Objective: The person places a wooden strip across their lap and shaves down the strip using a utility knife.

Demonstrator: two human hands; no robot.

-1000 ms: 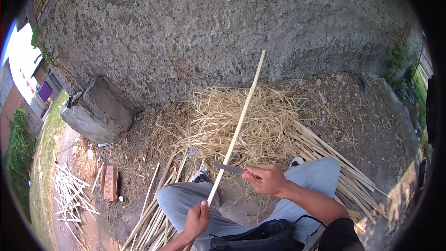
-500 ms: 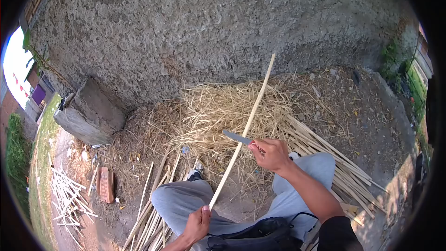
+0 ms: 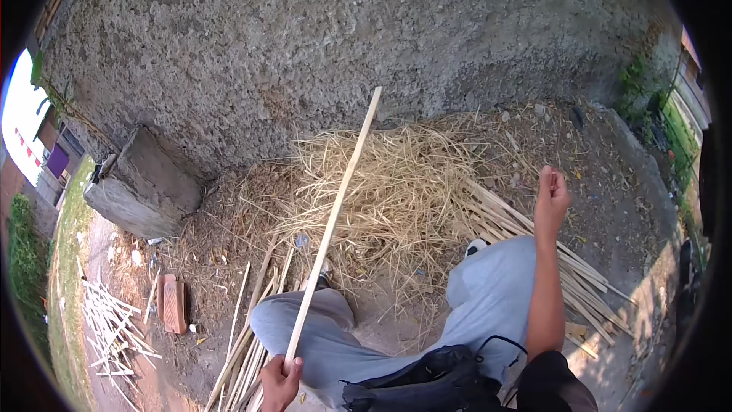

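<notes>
Your left hand [image 3: 280, 384] is grasping the long, flat, pale wooden strip [image 3: 335, 214] by its near end, its uncovered edges slanting away from the grip before the yellow straw-like heap [image 3: 412, 191]. Your right hand [image 3: 552, 207] is hovering well right of that grip, leaving open room between; I cannot tell whether it is holding anything.

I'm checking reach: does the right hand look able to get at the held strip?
Likely yes: the right hand is off to the side, but nothing visible stands between it and the strip.
</notes>
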